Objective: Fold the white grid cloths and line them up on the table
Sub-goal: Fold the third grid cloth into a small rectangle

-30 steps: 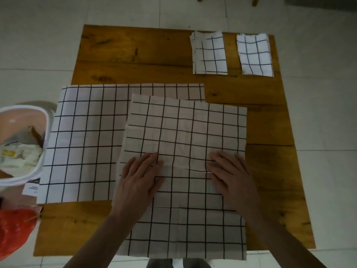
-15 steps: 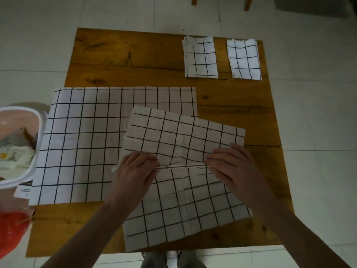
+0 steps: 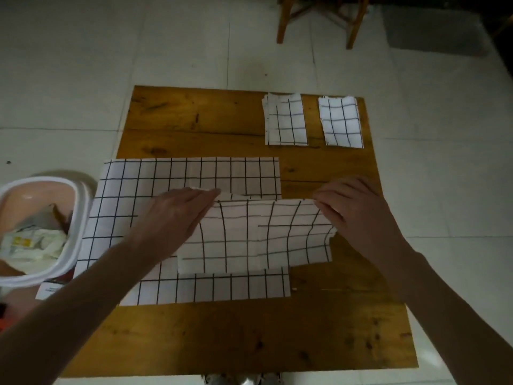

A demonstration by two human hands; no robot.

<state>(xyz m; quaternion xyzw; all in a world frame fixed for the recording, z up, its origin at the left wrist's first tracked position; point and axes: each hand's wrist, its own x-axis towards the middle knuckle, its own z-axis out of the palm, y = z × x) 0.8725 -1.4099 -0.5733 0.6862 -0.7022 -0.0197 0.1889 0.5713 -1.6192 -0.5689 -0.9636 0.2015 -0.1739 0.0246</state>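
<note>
Head view: the left hand (image 3: 177, 218) and right hand (image 3: 358, 215) each pinch a top corner of a half-folded grid cloth (image 3: 258, 237), which overlaps a flat cloth (image 3: 166, 179) on the wooden table (image 3: 222, 337). 2 folded cloths (image 3: 286, 120) lie at the far right.

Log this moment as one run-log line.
left hand: pinches half-folded cloth | right hand: pinches it | flat cloth: beneath | folded cloths: two, far edge
</note>
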